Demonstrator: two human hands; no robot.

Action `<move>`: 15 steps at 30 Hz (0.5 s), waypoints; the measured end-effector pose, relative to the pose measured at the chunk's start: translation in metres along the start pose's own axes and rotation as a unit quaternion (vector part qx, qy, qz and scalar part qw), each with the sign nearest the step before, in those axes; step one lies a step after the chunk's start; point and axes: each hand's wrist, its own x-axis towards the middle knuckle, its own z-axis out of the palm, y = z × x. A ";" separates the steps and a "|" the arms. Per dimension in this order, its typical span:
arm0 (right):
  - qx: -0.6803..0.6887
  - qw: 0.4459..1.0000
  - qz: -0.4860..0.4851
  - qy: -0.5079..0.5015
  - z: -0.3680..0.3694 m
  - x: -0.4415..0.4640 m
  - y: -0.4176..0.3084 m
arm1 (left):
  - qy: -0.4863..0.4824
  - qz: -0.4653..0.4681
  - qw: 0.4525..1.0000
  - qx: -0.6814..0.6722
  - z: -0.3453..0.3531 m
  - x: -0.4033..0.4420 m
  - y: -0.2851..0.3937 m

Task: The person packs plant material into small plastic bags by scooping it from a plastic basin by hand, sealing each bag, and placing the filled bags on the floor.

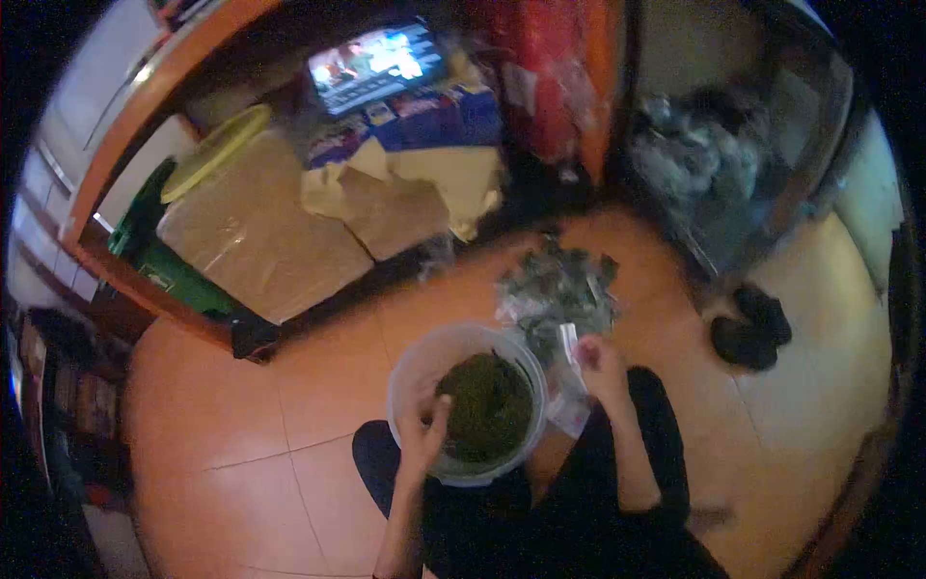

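we have our left hand (422,434) inside the translucent tub (415,372), at the dark green contents (487,410); we cannot tell whether it grips any. our right hand (603,372) pinches a small whitish packet (569,344). the tub sits between our knees, just beside a pile of small packets (558,289) on the tiled floor (241,415).
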 end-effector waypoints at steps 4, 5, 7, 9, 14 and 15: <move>0.045 0.988 -0.123 -0.082 -0.006 -0.019 -0.110 | -0.061 0.067 0.994 -0.054 0.015 0.007 0.044; 0.004 0.979 -0.173 -0.111 -0.003 -0.024 -0.127 | -0.102 0.059 0.988 -0.105 0.015 0.006 0.052; 0.023 0.972 -0.187 -0.142 0.014 -0.031 -0.138 | -0.114 0.054 0.988 -0.089 0.014 0.008 0.053; 0.040 0.965 -0.197 -0.171 0.019 -0.035 -0.141 | -0.129 0.050 0.988 -0.074 0.014 0.009 0.043; 0.105 0.935 -0.104 -0.321 0.021 -0.047 -0.143 | -0.113 0.089 0.983 -0.116 0.012 -0.003 0.024; 0.082 0.935 -0.103 -0.329 0.023 -0.047 -0.144 | -0.110 0.089 0.983 -0.119 0.015 -0.006 0.030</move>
